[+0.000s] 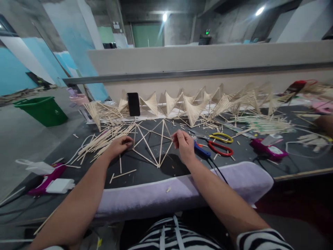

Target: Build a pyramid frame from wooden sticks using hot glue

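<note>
An open frame of thin wooden sticks [161, 146], joined in triangles, stands on the dark table between my hands. My left hand [119, 147] is closed, with fingertips at the frame's left upright stick. On the other side my right hand [183, 145] pinches the frame's right corner between thumb and fingers. A blue glue gun [202, 150] lies beside my right wrist, partly covered. Close to it are scissors with red handles [220, 149] and a tool with yellow handles [221, 137]. Loose short sticks [123, 174] lie in front of my left hand.
Several fan-like stick models [194, 109] line the back, beside an upright black phone [133, 104]. Loose sticks [100, 142] are piled left. Purple power strips [269, 149] with cables sit at both sides. A lilac cushion [179, 191] covers the front edge. Another person's hand [325, 124] shows far right.
</note>
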Tool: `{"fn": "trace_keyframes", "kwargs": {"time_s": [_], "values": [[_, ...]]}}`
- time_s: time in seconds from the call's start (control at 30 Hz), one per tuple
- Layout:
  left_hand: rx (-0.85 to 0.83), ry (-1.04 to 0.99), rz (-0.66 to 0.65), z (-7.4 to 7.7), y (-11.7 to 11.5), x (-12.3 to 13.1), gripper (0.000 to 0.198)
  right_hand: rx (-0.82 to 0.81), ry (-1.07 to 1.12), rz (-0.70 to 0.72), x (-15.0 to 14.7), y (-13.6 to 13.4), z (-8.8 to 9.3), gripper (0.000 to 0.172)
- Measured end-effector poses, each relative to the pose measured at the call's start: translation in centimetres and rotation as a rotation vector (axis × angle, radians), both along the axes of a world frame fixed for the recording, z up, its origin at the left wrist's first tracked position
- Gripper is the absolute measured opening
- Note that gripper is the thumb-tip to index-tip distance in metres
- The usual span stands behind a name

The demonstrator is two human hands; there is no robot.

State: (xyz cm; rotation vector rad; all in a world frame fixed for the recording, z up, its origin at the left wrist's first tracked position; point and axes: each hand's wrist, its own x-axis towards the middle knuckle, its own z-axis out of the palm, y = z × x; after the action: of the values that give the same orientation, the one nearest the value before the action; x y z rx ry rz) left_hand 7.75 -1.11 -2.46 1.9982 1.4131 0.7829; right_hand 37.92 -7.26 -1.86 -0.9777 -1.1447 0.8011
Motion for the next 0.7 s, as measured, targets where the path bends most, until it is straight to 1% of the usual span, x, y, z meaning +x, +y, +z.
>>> {"fn": "trace_keyframes", "kwargs": {"time_s": [0.07,0.1,0.2,0.27,0.3,0.33,0.37,0.4,0.43,0.5,0.53,0.6,0.63,0.7], "values": [[0.013,-0.115,0.097,1.1,-0.3,-0.1,0.038,0.017,0.087,-0.010,0.4,0.2,0.3,0.040],[0.013,-0.170,0.133,1.9,-0.5,-0.2,0.039,0.019,0.131,-0.018,0.6,0.4,0.5,0.039],[0.004,-0.266,0.174,5.3,-1.4,0.2,0.039,0.010,0.206,-0.044,1.1,0.9,0.6,0.036],[-0.010,-0.243,0.151,7.5,-2.6,1.1,0.036,0.009,0.163,-0.030,1.2,1.2,0.3,0.034],[-0.020,-0.191,0.119,8.3,-3.4,1.8,0.034,0.008,0.110,-0.012,1.1,1.2,0.1,0.033],[-0.039,-0.120,0.068,8.8,-4.2,2.7,0.031,0.009,0.040,0.010,1.0,1.2,-0.2,0.031],[-0.046,-0.043,0.000,8.8,-5.2,3.7,0.028,0.013,-0.040,0.030,0.8,1.2,-0.5,0.030],[-0.069,0.051,-0.107,8.5,-6.2,4.8,0.024,0.019,-0.126,0.042,0.6,1.1,-0.8,0.029],[-0.066,0.127,-0.162,7.7,-7.3,6.0,0.021,0.029,-0.210,0.049,0.4,1.0,-1.1,0.028],[-0.026,0.267,-0.186,5.4,-9.4,8.3,0.014,0.058,-0.350,0.051,0.1,0.9,-1.6,0.026],[0.004,0.321,-0.169,4.1,-10.3,9.3,0.011,0.072,-0.405,0.051,0.0,0.8,-1.7,0.025],[0.034,0.359,-0.108,1.8,-11.7,10.9,0.008,0.095,-0.493,0.058,0.0,0.8,-1.9,0.024],[0.060,0.374,-0.052,0.9,-12.1,11.4,0.008,0.102,-0.533,0.067,0.1,0.9,-1.9,0.024],[0.107,0.410,0.038,-0.3,-12.7,12.0,0.007,0.100,-0.633,0.114,0.4,1.0,-1.8,0.023]]}}
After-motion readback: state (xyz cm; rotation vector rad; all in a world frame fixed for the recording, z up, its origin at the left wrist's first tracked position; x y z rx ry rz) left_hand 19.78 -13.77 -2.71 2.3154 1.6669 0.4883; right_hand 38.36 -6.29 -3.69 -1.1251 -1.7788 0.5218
